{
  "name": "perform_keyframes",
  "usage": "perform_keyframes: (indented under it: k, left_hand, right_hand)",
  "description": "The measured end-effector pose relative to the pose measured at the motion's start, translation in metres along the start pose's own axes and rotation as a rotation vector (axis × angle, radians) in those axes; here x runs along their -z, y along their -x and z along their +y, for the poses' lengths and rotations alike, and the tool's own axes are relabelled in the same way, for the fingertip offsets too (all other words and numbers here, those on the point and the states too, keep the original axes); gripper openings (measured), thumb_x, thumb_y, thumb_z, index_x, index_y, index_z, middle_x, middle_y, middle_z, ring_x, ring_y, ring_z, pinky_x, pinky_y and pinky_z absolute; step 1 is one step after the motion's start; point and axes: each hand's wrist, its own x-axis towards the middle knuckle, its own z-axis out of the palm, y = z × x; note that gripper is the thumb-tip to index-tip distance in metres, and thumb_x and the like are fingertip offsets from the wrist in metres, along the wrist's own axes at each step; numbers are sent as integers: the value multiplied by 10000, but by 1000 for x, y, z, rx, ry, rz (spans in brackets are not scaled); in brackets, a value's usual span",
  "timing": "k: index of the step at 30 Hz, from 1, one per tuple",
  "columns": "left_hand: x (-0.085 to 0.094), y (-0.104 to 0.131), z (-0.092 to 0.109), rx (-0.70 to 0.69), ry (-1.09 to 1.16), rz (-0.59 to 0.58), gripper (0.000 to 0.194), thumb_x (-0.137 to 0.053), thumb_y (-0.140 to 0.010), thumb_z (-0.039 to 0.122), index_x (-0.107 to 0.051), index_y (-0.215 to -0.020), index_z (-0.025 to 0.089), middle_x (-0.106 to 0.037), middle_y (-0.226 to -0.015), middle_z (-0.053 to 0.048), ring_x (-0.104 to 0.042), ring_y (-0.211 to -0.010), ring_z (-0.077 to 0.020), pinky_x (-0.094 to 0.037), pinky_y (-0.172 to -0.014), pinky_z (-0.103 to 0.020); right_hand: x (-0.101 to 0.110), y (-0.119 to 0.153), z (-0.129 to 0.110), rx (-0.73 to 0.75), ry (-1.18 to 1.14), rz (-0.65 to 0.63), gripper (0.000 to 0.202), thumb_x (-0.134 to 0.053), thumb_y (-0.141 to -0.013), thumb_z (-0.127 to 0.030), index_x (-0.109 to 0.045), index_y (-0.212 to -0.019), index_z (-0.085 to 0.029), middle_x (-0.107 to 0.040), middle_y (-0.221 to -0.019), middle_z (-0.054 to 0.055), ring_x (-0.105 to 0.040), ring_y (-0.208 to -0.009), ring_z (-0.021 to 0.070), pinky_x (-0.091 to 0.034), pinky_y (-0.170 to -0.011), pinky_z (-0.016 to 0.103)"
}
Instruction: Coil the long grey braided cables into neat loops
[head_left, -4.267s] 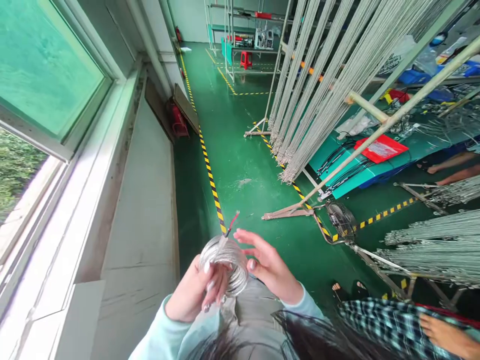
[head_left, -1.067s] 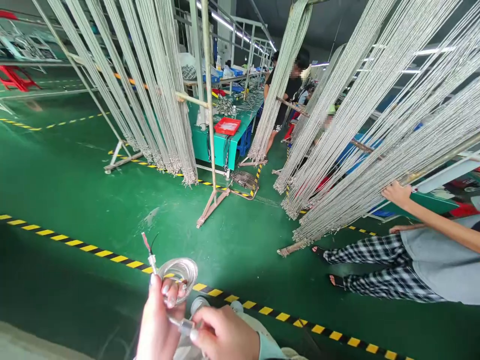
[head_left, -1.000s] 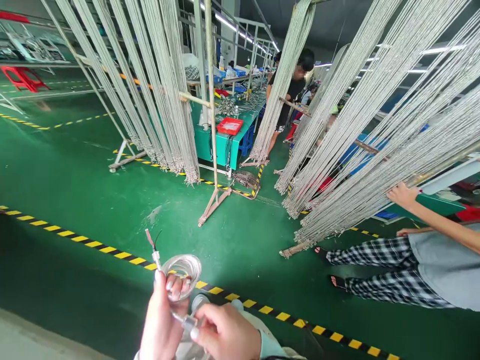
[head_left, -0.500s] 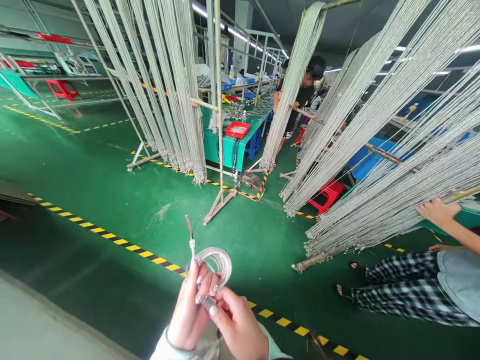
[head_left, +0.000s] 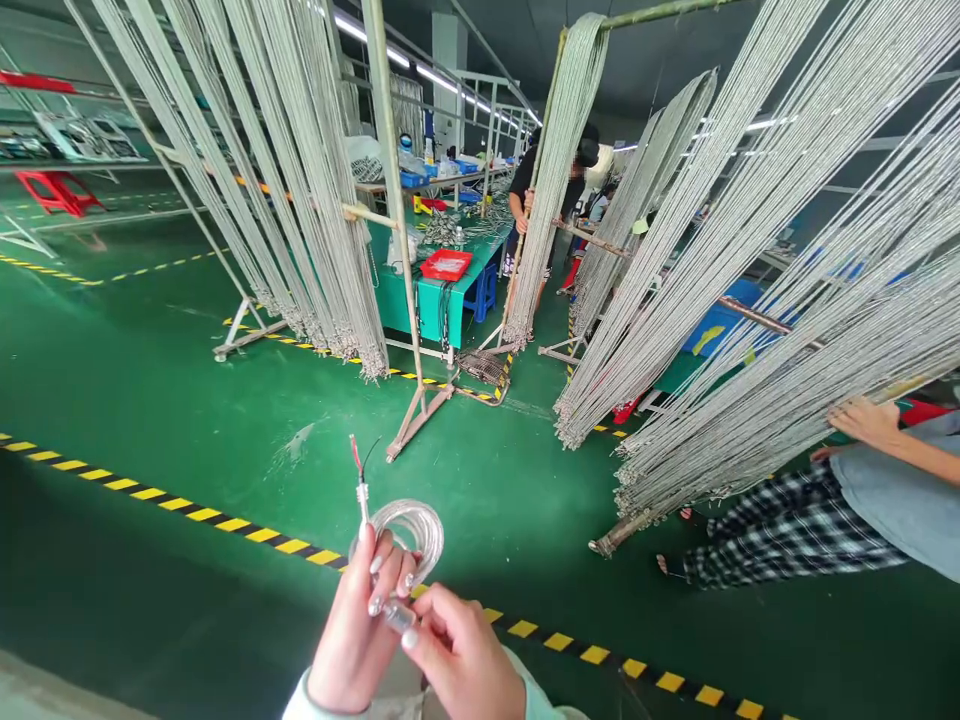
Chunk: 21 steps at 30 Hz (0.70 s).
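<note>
A coiled clear-jacketed cable (head_left: 429,530) is gripped in my left hand (head_left: 352,610), whose fingers wrap round the loops. One cable end stands up above the thumb, with a white sleeve (head_left: 363,497) and bare red and black wires (head_left: 357,456) splayed at its tip. My right hand (head_left: 465,645) pinches a small silvery cylindrical connector (head_left: 397,614) between thumb and fingers, close against the left fingertips. Whether the connector belongs to the same cable is hidden by the fingers.
Racks hung with long grey cables (head_left: 285,200) stand ahead, and more cables (head_left: 750,330) slant across the right. A person in checked trousers (head_left: 795,530) holds the right rack. Another person stands behind the middle bundle (head_left: 551,200). Yellow-black tape (head_left: 202,514) crosses the green floor.
The view has shifted, with the left rack and floor tape sliding leftward. Both my hands keep the same hold on cable and connector. The person at right has moved slightly with the rack.
</note>
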Motion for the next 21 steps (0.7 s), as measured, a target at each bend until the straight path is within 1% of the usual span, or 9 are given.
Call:
perform_keyframes:
  k: [2, 5, 8, 10, 12, 15, 18, 21]
  left_hand:
    - [-6, -4, -2, -12, -48, -36, 530, -751, -694, 549, -377, -567, 197, -334, -363, 89, -359, -463, -103, -494, -738, -297]
    - [-16, -14, -3, -34, -120, -85, 547, -711, -723, 577, -365, -532, 198, -336, -370, 78, -348, -459, -104, -490, -761, -313]
    - [-23, -25, 2, -69, -135, -74, 547, -716, -705, 595, -370, -542, 204, -322, -362, 82, -340, -454, -109, -492, -766, -325]
    - [-23, -34, 9, -94, -108, -36, 552, -751, -666, 589, -366, -564, 206, -315, -361, 87, -337, -459, -111, -496, -747, -318]
    - [-18, -46, 18, -114, -65, 16, 562, -781, -634, 574, -358, -586, 207, -299, -353, 92, -322, -459, -112, -495, -718, -304]
    - [-3, -68, 29, -131, -32, 100, 552, -776, -648, 564, -356, -602, 208, -291, -356, 91, -314, -465, -115, -496, -715, -304]
    - [14, -99, 40, -128, -43, 157, 557, -791, -629, 552, -353, -592, 210, -288, -380, 84, -317, -475, -118, -493, -694, -297]
    - [25, -137, 53, -108, -58, 183, 611, -860, -526, 506, -330, -565, 206, -291, -418, 73, -327, -498, -118, -462, -588, -262]
  right_hand:
    - [5, -2, 1, -21, -28, 6, 296, -514, -894, -446, -540, -802, -166, -416, -544, -52, -360, -481, 76, -240, -467, 209]
    - [13, -9, 6, -59, -95, -6, 356, -500, -904, -502, -553, -837, -157, -432, -538, -47, -388, -471, 75, -280, -465, 193]
    - [25, -17, 17, -113, -190, -47, 448, -474, -901, -584, -574, -894, -148, -496, -561, -23, -472, -487, 90, -391, -505, 192]
    - [34, -22, 27, -160, -217, -15, 507, -476, -879, -638, -592, -906, -146, -558, -628, 13, -540, -556, 111, -456, -573, 218]
    - [43, -27, 39, -218, -208, 48, 554, -478, -854, -684, -603, -888, -146, -595, -682, 41, -576, -615, 129, -476, -616, 236]
    - [56, -41, 58, -291, -183, 98, 617, -453, -831, -737, -603, -868, -140, -599, -656, 48, -569, -601, 134, -459, -593, 235]
    - [67, -71, 72, -302, -152, 119, 642, -425, -834, -750, -603, -853, -133, -591, -627, 43, -557, -584, 131, -436, -571, 229]
    - [81, -110, 84, -293, -88, 134, 663, -402, -829, -764, -613, -846, -135, -608, -637, 49, -573, -597, 141, -428, -569, 234]
